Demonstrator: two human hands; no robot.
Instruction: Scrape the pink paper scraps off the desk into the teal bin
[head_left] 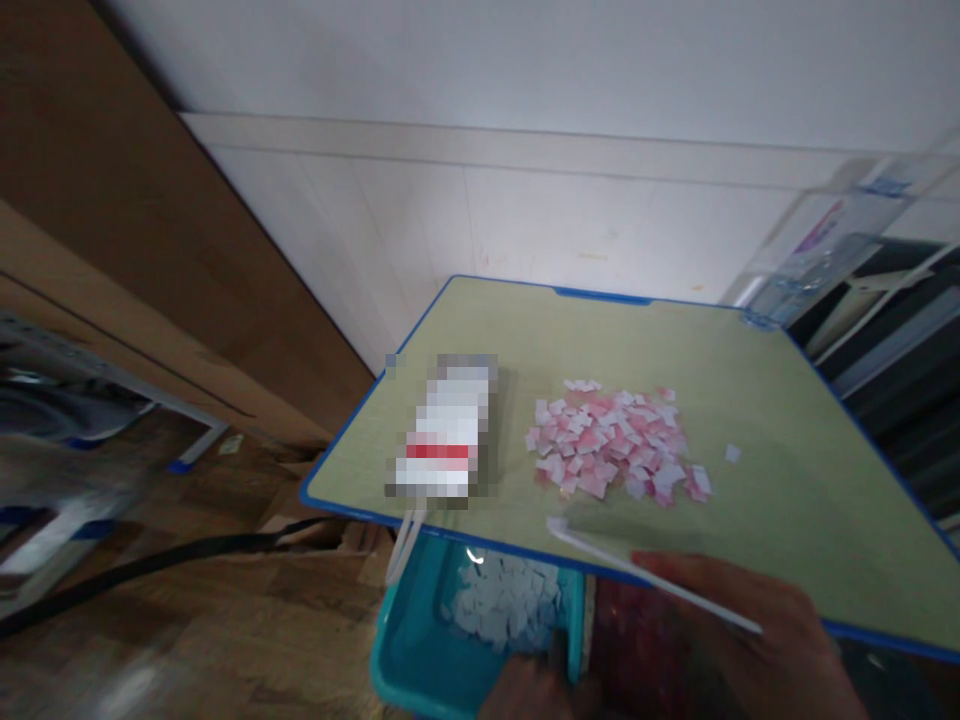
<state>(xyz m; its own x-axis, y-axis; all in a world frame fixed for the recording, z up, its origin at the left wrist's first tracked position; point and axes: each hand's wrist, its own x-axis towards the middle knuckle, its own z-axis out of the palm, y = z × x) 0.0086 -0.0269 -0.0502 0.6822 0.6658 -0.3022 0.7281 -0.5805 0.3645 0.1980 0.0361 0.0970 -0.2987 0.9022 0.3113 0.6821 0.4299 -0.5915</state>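
Note:
My right hand (750, 620) is at the table's front edge, its fingers closed round a thin white stick (622, 562) with a slightly broader tip that points left. Beyond the stick lies a loose heap of small pink and white paper-like squares (611, 440), with one pale square (733, 454) apart to the right. Low in the view, my left hand (532, 688) is over the near side of a teal basin (420, 640); its fingers look curled beside a dark upright shape I cannot identify. Many pale squares (506, 600) lie inside the basin.
A pixelated white phone-like thing (446, 425) with a red band lies on the left of the green, blue-edged table (517, 320); a pale strap (405, 545) hangs from it. A clear plastic bottle (795, 270) is at the back right. Brown wooden furniture (225, 250) borders the left.

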